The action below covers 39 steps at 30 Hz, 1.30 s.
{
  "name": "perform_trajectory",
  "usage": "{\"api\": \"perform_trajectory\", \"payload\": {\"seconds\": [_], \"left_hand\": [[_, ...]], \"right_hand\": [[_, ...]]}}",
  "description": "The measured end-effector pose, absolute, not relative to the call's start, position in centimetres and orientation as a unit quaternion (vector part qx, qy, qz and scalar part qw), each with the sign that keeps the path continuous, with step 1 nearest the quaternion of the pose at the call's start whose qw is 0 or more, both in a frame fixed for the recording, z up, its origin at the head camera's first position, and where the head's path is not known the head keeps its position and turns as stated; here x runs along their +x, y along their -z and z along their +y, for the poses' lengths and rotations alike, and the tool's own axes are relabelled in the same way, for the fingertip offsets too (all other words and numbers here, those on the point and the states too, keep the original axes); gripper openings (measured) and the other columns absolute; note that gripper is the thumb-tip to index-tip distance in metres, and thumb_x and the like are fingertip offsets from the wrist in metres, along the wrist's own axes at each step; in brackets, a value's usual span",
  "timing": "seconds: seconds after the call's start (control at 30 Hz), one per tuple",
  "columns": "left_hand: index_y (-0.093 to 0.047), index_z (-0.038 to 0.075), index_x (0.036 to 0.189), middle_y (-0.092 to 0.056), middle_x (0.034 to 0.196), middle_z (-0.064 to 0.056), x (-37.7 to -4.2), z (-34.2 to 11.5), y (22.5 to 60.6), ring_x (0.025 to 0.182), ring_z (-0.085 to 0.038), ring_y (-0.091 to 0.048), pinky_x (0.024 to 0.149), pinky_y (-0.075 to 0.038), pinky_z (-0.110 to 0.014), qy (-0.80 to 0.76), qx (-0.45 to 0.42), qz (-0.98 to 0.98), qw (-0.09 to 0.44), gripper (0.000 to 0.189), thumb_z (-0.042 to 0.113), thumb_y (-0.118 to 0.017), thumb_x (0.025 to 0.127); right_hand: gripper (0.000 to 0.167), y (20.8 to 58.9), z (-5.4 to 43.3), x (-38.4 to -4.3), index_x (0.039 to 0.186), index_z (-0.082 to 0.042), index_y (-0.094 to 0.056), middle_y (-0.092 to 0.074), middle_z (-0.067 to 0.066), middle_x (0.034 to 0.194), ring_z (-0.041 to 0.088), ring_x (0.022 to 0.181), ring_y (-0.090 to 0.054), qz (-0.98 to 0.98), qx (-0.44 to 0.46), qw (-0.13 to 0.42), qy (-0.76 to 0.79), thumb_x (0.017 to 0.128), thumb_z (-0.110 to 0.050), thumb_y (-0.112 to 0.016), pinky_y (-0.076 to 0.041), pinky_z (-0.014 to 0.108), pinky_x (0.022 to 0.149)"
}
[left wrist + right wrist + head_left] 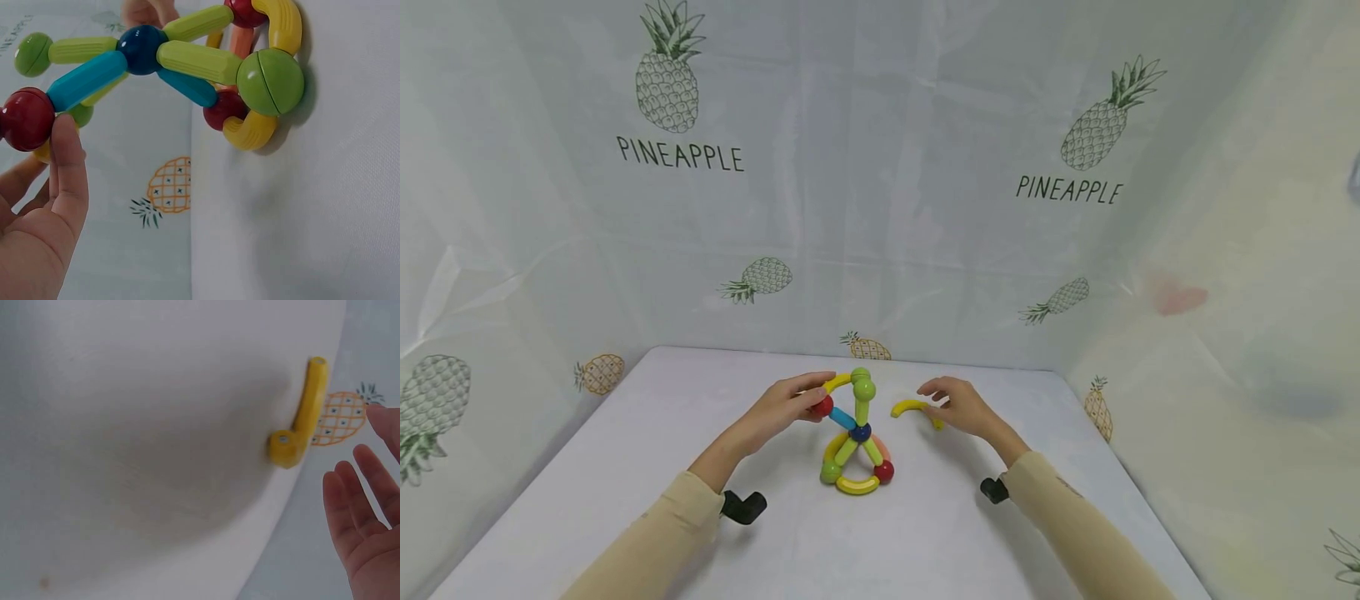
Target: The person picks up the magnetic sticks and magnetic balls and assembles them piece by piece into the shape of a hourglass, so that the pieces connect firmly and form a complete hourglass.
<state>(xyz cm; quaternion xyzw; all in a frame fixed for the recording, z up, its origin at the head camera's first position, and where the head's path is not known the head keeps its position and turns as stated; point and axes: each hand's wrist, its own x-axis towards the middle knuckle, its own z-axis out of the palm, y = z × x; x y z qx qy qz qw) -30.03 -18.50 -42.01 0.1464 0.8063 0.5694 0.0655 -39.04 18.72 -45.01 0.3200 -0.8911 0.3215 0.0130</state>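
Note:
A standing structure of ball and rod toy pieces centres on a dark blue ball (860, 432), with green, light blue and yellow rods around it. My left hand (784, 406) grips a red ball (28, 119) on the structure's upper left, its fingertips pressed to the side of the ball. Beside that, a yellow curved rod (837, 382) runs to the green balls at the top. My right hand (962, 408) hovers with loosely bent fingers and holds nothing. Under and left of it, a yellow curved rod (314, 394) lies on the table, apart from the fingers in the right wrist view.
The structure's base is a ring of curved rods (857, 486) with a green ball (831, 472) and a red ball (883, 472), standing on the white table (790, 550). Behind the table hangs a pineapple-printed curtain (880, 208). Black wrist mounts (745, 507) jut below both wrists.

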Motion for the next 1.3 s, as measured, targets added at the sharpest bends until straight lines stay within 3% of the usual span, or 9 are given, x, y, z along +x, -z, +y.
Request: {"api": "perform_trajectory", "payload": {"seconds": [0.3,0.5,0.83,1.1,1.3], "left_hand": [[-0.05,0.018,0.159,-0.06,0.148,-0.019,-30.0,-18.5,42.0,0.112,-0.026,-0.073,0.109,-0.054,-0.049,-0.566,0.147,0.809,0.064,0.051,0.035,-0.056,0.112],[-0.05,0.019,0.159,-0.059,0.149,-0.02,-30.1,-18.5,42.1,0.116,-0.033,-0.072,0.109,-0.054,-0.05,-0.569,0.145,0.807,0.064,0.051,0.034,-0.056,0.111],[-0.049,0.019,0.16,-0.058,0.151,-0.019,-30.0,-18.5,41.8,0.111,-0.023,-0.073,0.111,-0.052,-0.051,-0.563,0.146,0.811,0.066,0.052,0.036,-0.055,0.112],[-0.052,0.025,0.158,-0.062,0.147,-0.012,-30.0,-18.6,41.9,0.11,-0.022,-0.074,0.113,-0.049,-0.053,-0.559,0.132,0.815,0.071,0.05,0.038,-0.058,0.111],[-0.051,0.025,0.159,-0.061,0.149,-0.015,-30.0,-18.6,42.2,0.112,-0.024,-0.074,0.114,-0.049,-0.054,-0.564,0.133,0.812,0.071,0.05,0.038,-0.058,0.111]], "right_hand": [[0.033,46.8,18.6,-39.9,0.129,-0.003,-0.071,-0.07,0.015,0.131,0.037,0.118,-0.065,-0.911,0.286,-0.011,-0.296,0.096,-0.004,-0.076,-0.06,0.048,0.095],[0.033,47.5,18.3,-40.5,0.127,-0.006,-0.074,-0.071,0.01,0.126,0.029,0.112,-0.066,-0.92,0.268,-0.013,-0.284,0.095,-0.002,-0.078,-0.06,0.044,0.093],[0.035,47.8,18.4,-41.0,0.128,-0.006,-0.076,-0.073,0.007,0.118,0.021,0.102,-0.066,-0.928,0.262,-0.008,-0.263,0.094,0.001,-0.076,-0.06,0.033,0.083],[0.035,47.8,18.1,-40.6,0.129,-0.008,-0.076,-0.073,0.004,0.113,0.017,0.099,-0.065,-0.933,0.266,-0.012,-0.243,0.096,0.003,-0.072,-0.061,0.037,0.087],[0.037,47.9,18.3,-40.1,0.132,-0.008,-0.075,-0.074,0.003,0.11,0.016,0.097,-0.065,-0.932,0.281,-0.021,-0.227,0.098,0.005,-0.069,-0.061,0.038,0.09]]}}
